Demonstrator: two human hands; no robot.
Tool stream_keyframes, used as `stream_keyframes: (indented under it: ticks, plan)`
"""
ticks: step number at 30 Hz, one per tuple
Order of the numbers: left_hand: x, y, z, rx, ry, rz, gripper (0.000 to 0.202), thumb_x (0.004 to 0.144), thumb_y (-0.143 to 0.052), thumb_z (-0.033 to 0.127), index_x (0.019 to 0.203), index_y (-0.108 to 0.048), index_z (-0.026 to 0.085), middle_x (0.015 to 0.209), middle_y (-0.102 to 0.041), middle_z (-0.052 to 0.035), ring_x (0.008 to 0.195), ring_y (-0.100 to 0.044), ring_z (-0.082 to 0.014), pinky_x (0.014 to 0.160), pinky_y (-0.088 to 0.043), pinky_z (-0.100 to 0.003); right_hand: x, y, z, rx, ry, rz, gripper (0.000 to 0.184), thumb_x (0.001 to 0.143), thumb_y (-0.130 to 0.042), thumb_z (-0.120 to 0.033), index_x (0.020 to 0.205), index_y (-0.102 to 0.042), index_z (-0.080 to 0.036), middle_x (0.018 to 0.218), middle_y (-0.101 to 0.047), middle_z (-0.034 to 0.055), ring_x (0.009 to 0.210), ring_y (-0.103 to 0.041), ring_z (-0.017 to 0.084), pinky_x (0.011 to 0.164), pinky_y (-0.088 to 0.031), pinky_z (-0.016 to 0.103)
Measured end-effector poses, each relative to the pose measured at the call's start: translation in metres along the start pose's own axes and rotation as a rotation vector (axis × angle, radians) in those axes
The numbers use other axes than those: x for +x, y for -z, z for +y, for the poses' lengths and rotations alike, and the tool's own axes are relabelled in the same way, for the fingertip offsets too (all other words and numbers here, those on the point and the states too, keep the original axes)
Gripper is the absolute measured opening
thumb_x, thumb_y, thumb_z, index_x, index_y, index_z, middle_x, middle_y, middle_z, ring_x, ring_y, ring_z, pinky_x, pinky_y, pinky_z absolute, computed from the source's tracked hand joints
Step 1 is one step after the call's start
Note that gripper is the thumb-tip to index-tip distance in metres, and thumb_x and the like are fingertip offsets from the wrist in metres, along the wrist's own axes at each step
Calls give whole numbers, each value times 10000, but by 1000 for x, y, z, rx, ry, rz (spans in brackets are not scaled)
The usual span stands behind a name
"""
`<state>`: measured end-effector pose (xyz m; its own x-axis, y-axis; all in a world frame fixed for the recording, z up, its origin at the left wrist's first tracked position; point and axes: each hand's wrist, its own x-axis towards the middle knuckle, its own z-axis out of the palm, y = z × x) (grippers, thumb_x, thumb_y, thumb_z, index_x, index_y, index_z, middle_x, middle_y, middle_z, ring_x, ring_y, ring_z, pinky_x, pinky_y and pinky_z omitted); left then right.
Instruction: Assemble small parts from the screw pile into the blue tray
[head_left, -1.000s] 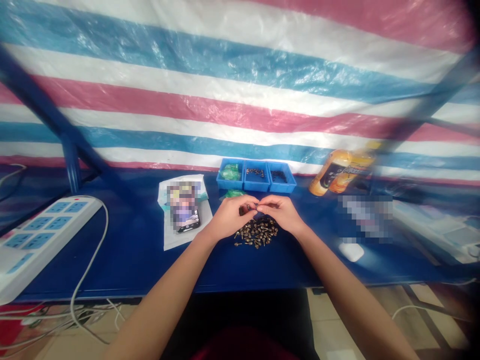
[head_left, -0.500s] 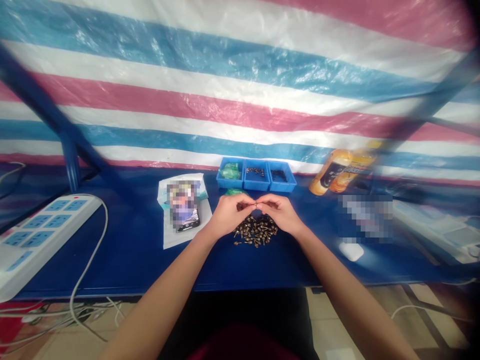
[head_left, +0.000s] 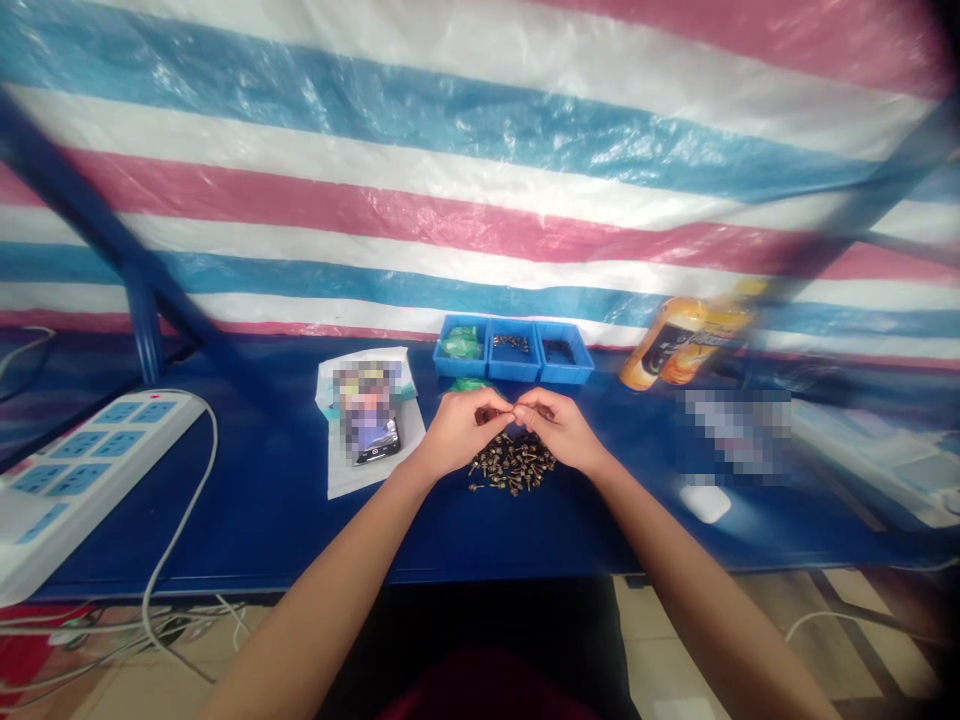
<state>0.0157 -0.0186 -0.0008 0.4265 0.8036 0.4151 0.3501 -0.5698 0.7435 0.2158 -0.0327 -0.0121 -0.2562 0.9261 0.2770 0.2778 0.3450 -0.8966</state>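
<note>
My left hand (head_left: 459, 430) and my right hand (head_left: 559, 428) meet fingertip to fingertip just above a pile of small brass parts (head_left: 513, 464) on the blue table (head_left: 262, 500). Both hands are closed in a pinch on a tiny brass part held between them, too small to make out in detail. Behind the hands stand three joined blue bins (head_left: 514, 351), the left with green bits, the middle with brass parts, the right with dark parts.
A phone (head_left: 367, 425) lies on white paper left of my hands. A white power strip (head_left: 75, 470) with its cable sits at the far left. Two orange bottles (head_left: 686, 343) lie at the back right, a small white object (head_left: 703, 502) nearer. A striped tarp hangs behind.
My hands have stayed together over the pile, with only small shifts of the fingers around the pinched part.
</note>
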Motion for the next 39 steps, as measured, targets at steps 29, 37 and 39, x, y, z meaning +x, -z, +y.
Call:
stream_keyframes:
  ticks: [29, 37, 39]
  plan:
    - [2, 0, -2, 44, 78, 87, 206, 926, -556, 338, 905, -721, 217, 867, -752, 9, 728, -657, -138, 684, -490, -239, 10, 15, 24, 46, -175, 317, 344, 860, -630, -491, 1045, -670, -203, 668, -618, -16, 554, -537, 132, 578, -431, 288]
    - [2, 0, -3, 31, 77, 92, 188, 925, -550, 309, 893, -713, 221, 859, -746, 16, 746, -662, -139, 700, -487, -238, 2, 34, 20, -354, -152, -58, 203, 884, -574, -330, 896, -752, -234, 939, -744, 21, 840, -652, 200, 796, -477, 338]
    - [2, 0, -4, 35, 75, 92, 186, 926, -549, 309, 898, -712, 222, 860, -745, 17, 746, -661, -140, 709, -488, -241, -2, 40, 16, -422, -130, -176, 198, 877, -575, -303, 876, -764, -245, 937, -732, 24, 892, -629, 212, 856, -464, 365]
